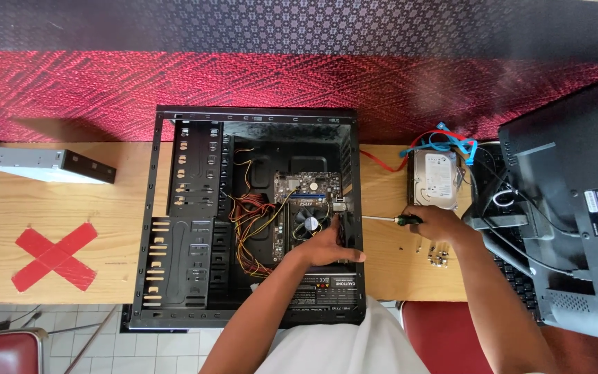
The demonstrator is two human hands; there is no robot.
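Hands work at an open computer case (pixel 257 215) on the tabletop (pixel 56 208). Left hand (pixel 330 246) rests flat and open on its back edge. Right hand (pixel 437 223) grips a screwdriver (pixel 389 219).

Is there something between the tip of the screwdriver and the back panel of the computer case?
Nothing visible. The right hand holds the screwdriver level, its tip at the rear edge of the computer case. The left hand rests inside that edge, below the shaft. The loose screws lie aside on the table.

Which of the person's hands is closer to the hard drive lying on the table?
Right. The right hand is just below the hard drive; the left hand rests inside the computer case.
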